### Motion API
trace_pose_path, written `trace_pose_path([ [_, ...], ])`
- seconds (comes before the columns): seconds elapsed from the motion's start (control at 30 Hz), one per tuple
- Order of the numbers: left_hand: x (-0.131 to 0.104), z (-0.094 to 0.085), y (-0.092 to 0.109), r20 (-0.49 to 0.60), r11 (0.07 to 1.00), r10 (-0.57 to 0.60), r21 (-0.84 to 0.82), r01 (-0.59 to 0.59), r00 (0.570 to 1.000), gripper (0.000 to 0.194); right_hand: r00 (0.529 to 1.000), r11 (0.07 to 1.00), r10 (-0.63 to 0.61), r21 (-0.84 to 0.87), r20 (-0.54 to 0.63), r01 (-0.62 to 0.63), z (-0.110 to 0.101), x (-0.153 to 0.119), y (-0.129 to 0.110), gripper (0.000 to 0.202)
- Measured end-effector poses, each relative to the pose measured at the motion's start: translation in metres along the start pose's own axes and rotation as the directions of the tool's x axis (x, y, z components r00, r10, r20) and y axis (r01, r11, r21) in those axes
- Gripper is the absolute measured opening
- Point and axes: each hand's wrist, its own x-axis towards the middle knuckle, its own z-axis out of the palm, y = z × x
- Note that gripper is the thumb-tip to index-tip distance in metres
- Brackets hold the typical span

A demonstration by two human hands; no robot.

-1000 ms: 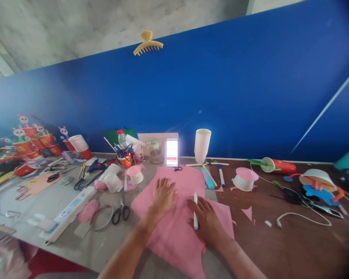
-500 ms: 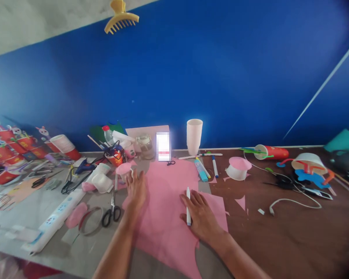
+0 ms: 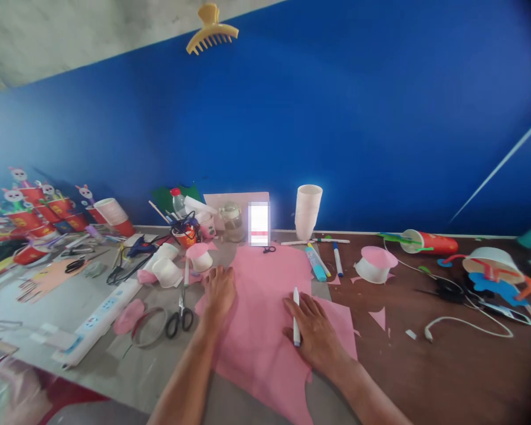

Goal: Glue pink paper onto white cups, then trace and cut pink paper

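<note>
A large sheet of pink paper (image 3: pixel 265 307), with cut and uneven edges, lies in front of me. My left hand (image 3: pixel 220 290) rests on its left side, palm down, fingers slightly bent and nothing in them. Just beyond those fingers stands a white paper cup (image 3: pixel 202 262) topped by a pink disc (image 3: pixel 199 250). On the right side of the sheet lies my right hand (image 3: pixel 315 327), with a white marker (image 3: pixel 296 319) held between thumb and fingers, pointing away from me. Black-handled scissors (image 3: pixel 180 321) lie left of my left forearm.
A pixelated bright screen (image 3: pixel 259 224) and stacked white cups (image 3: pixel 308 212) stand along the blue wall. Markers (image 3: pixel 338 260) and another pink-topped white bowl (image 3: pixel 375 265) are at right. A power strip (image 3: pixel 100 321) lies left; a white cable (image 3: pixel 464 321) crosses the right side.
My left hand has drawn back from the pink-topped cup onto the paper. The right hand stays put with the marker. The view has turned slightly left.
</note>
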Motion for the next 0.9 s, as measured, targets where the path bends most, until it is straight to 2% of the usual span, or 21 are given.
trace_pose_path([
  [0.1,0.001,0.001,-0.005,-0.018,1.000,-0.007,-0.008,0.007,1.000,0.034,1.000,1.000,-0.008,-0.008,-0.016,0.008,0.004,0.000,0.002,0.051],
  [0.23,0.001,0.004,-0.001,-0.047,0.999,0.010,-0.044,-0.012,0.999,0.031,0.999,1.000,-0.022,-0.017,-0.040,0.021,0.010,-0.002,0.005,0.051],
  [0.43,-0.004,0.010,0.019,-0.018,0.966,0.207,-0.154,-0.207,0.978,0.029,0.999,0.999,-0.029,-0.042,-0.027,0.028,0.009,-0.002,0.006,0.049],
  [0.53,-0.007,0.010,0.025,-0.008,0.948,0.260,-0.190,-0.257,0.966,0.027,1.000,0.999,-0.024,-0.037,0.000,0.024,0.007,-0.001,0.006,0.049],
  [0.7,-0.010,0.007,0.023,0.008,0.933,0.293,-0.220,-0.284,0.956,0.024,1.000,0.999,-0.022,-0.036,0.010,0.022,0.006,-0.002,0.007,0.049],
  [0.9,-0.009,0.008,0.017,0.013,0.918,0.319,-0.252,-0.306,0.948,0.026,0.998,0.998,-0.050,-0.051,-0.038,0.048,0.012,-0.004,0.011,0.049],
])
